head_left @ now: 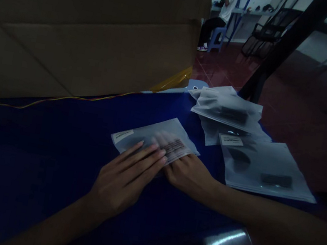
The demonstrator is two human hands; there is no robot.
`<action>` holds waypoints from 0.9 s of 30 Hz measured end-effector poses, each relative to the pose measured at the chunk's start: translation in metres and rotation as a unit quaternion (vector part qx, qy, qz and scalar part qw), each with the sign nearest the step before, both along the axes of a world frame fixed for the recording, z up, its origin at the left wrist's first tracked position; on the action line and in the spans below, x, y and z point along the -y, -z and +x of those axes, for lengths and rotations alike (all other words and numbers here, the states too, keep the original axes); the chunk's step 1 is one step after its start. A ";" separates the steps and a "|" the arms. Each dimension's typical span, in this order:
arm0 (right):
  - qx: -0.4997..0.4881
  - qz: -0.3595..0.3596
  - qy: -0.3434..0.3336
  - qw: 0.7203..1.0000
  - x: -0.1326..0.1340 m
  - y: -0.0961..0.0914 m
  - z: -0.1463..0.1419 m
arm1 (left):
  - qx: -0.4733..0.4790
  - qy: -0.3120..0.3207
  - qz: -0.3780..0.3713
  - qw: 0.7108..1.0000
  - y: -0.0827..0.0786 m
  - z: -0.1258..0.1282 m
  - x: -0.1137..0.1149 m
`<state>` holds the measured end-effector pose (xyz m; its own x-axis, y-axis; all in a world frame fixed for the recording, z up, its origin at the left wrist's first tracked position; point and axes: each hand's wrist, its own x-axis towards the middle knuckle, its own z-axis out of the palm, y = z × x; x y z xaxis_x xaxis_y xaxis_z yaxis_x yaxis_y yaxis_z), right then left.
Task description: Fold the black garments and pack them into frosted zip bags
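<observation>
- Left hand (pixel 123 179): on the near edge of the frosted bag (pixel 144 138), fingertips touching its plastic.
- Left fingers (pixel 145 155): together, side by side and nearly straight, laid flat, with no visible clamp on the bag.
- Right hand (pixel 187 175): at the bag's near right corner, just beside the left fingertips.
- Right fingers (pixel 165 139): smeared by blur over the bag, so apart, together or clamped impossible to tell.
- Frosted bag: flat on the bench (pixel 35 150), between both hands, slightly angled, with a dark ribbed item (pixel 173 147) visible through the plastic and a white label (pixel 122 135) at its left end.
- Second bag (pixel 264 168): lying flat to the right of the right hand, with a white label (pixel 230 140) and dark shapes inside.
- Bag pile (pixel 227 110): loosely heaped behind the second bag, near the far edge of the blue bench, a dark item inside the top bag.
- Cardboard box (pixel 73 26): large, brown, along the far left of the bench.
- Thin wire (pixel 69 99): yellow and red, running along the box's base.
- Beyond the bench: a seated person (pixel 223 10) on a blue stool (pixel 216 39), well apart from the hands, over a red tile floor (pixel 224 63), near a black chair (pixel 266 31).
</observation>
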<state>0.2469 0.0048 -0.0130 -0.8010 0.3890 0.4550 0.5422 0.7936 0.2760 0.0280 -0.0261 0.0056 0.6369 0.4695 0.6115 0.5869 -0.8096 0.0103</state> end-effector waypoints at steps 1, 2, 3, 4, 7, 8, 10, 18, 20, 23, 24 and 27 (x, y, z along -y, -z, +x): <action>-0.007 0.005 0.000 1.000 -0.001 0.001 0.000 | -0.007 -0.004 -0.001 1.000 0.002 0.000 0.000; -0.016 0.010 -0.001 1.000 -0.002 0.001 0.001 | -0.015 -0.010 -0.002 1.000 0.003 0.000 -0.001; -0.023 0.015 -0.004 1.000 -0.003 0.001 0.001 | -0.027 -0.018 -0.008 0.999 0.005 0.001 -0.002; -0.027 0.019 -0.008 0.999 -0.003 0.000 0.002 | -0.041 -0.030 -0.019 0.999 0.006 0.001 -0.003; -0.045 0.043 -0.023 0.998 -0.003 -0.004 0.003 | -0.076 -0.065 -0.072 0.992 0.007 0.002 -0.007; -0.059 0.056 -0.030 0.996 -0.003 -0.005 0.003 | -0.081 -0.071 -0.089 0.990 0.008 0.001 -0.008; -0.093 0.080 -0.048 0.991 -0.002 -0.009 0.003 | -0.085 -0.077 -0.117 0.986 0.010 -0.003 -0.011; -0.147 0.043 -0.130 0.980 0.006 -0.011 0.004 | -0.098 -0.024 -0.248 0.963 0.005 -0.023 -0.019; -0.142 0.025 -0.153 0.978 0.007 -0.010 0.004 | -0.101 -0.016 -0.262 0.960 0.001 -0.025 -0.020; -0.139 0.010 -0.208 0.968 0.007 -0.010 0.005 | -0.113 -0.007 -0.267 0.957 -0.001 -0.027 -0.021; -0.143 0.009 -0.222 0.964 0.007 -0.010 0.005 | -0.117 -0.006 -0.266 0.957 0.000 -0.028 -0.022; -0.160 0.014 -0.252 0.954 0.010 -0.012 0.003 | -0.123 -0.015 -0.254 0.959 0.008 -0.033 -0.030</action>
<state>0.2496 -0.0057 -0.0014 -0.7018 -0.0252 0.7119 0.1538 0.9705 0.1859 -0.0055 0.0042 -0.0020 0.7145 0.6869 0.1325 0.6444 -0.7200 0.2576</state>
